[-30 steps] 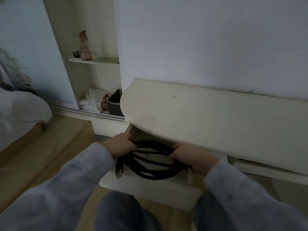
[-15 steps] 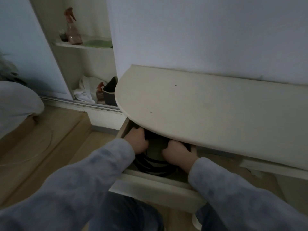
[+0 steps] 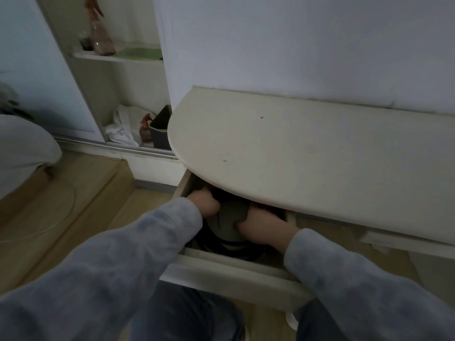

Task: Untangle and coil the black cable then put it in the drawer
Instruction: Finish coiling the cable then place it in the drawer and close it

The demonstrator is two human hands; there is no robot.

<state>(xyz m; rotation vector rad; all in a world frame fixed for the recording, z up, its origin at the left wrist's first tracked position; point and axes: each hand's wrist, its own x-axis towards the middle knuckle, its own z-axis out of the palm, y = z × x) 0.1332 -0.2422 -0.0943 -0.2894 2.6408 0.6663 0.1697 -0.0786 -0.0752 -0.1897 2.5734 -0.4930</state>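
Observation:
The coiled black cable (image 3: 229,248) lies inside the open cream drawer (image 3: 221,269), only its near loops showing between my arms. My left hand (image 3: 204,201) reaches into the drawer's back left, fingers curled on the cable's far side under the tabletop. My right hand (image 3: 261,222) rests on the cable's right side, knuckles up, fingertips hidden under the tabletop edge. Most of the coil is hidden by my hands, sleeves and the tabletop.
A cream tabletop (image 3: 307,153) with a rounded left end overhangs the drawer. To the left, an open closet holds a spray bottle (image 3: 99,33) on a shelf, a dark bin (image 3: 160,129) and white cloth. Wooden floor and a bed edge (image 3: 22,146) lie at the left.
Both hands carried the coil from above the drawer front down and back into the drawer, under the tabletop. The view shifted downward and closer.

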